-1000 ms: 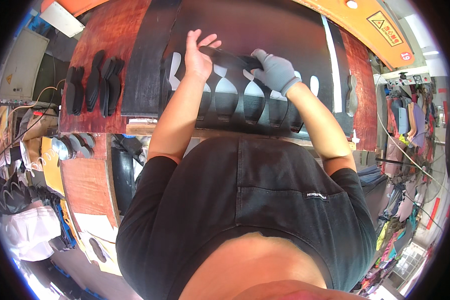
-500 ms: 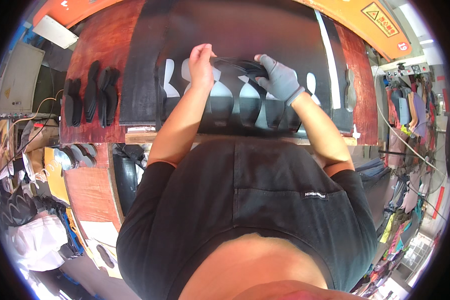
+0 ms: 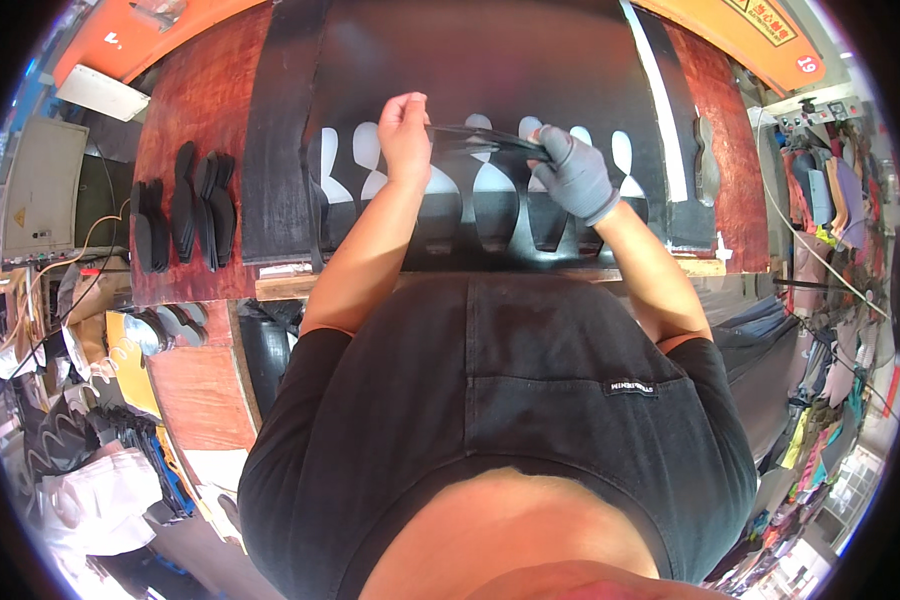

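Between my hands, above a black sheet (image 3: 420, 60), stretches a thin bundle of black insoles (image 3: 490, 138), seen nearly edge-on. My bare left hand (image 3: 404, 135) is closed with its fingertips pinching the left end. Wearing a grey glove, my right hand (image 3: 575, 178) grips the right end, its thumb and fingers wrapped round it. Beneath my hands, the sheet has a row of insole-shaped cutouts (image 3: 495, 205), pale in their upper parts and dark lower down. My forearms and hands cover some of these shapes.
Stacks of black insoles (image 3: 210, 210) lie on the reddish wooden board (image 3: 290, 15) at the left. A white strip (image 3: 658, 100) and a grey insole shape (image 3: 707, 160) are at the right. An orange machine part (image 3: 120, 45) spans the far side. A wooden edge (image 3: 290, 287) runs nearest me.
My right hand has moved slightly right and nearer me, turning the black insoles more edge-on. My left hand stays nearly in place, still pinching. The whole view has shifted a little.
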`<state>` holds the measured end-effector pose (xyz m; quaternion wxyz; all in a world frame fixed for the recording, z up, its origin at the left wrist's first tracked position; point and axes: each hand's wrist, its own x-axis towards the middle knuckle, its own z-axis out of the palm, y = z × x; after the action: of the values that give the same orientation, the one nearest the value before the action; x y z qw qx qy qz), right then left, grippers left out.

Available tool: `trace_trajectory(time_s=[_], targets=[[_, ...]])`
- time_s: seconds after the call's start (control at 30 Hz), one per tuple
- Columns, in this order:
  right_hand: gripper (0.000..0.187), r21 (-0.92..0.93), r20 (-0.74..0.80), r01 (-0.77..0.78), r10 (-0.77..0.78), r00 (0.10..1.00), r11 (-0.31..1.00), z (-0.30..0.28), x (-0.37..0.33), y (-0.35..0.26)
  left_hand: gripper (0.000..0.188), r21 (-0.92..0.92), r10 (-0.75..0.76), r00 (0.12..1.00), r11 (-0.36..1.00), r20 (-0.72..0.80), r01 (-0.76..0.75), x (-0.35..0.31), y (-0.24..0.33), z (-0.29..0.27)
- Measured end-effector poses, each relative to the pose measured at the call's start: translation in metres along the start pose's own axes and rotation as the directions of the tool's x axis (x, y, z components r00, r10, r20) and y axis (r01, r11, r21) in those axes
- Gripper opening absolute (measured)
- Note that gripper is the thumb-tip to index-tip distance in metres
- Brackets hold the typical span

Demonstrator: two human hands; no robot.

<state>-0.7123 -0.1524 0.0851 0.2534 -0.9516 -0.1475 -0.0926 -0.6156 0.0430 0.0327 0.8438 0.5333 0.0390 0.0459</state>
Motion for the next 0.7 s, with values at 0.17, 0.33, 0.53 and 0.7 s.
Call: trace_trajectory(time_s=[0.17,0.33,0.53,0.7], targets=[[0.059,-0.054,0.039,-0.031,0.034,0.999,0.998,0.000,0.000,0.008,0.020,0.444,0.080,0.919,0.857,0.387,-0.262,-0.009,-0.012,-0.005],[0.058,0.020,0.058,-0.128,0.127,0.990,0.992,0.004,-0.001,0.009,0.020,0.414,0.100,0.898,0.861,0.429,-0.294,-0.015,-0.018,0.006],[0.046,-0.019,0.106,-0.153,0.154,0.982,0.988,-0.001,-0.004,0.003,0.026,0.571,-0.018,0.774,0.686,0.633,-0.451,-0.034,-0.001,-0.001],[0.047,0.018,0.078,-0.004,0.002,0.997,1.000,-0.003,-0.003,0.002,0.028,0.519,0.017,0.572,0.397,0.820,-0.757,-0.039,0.006,-0.005]])
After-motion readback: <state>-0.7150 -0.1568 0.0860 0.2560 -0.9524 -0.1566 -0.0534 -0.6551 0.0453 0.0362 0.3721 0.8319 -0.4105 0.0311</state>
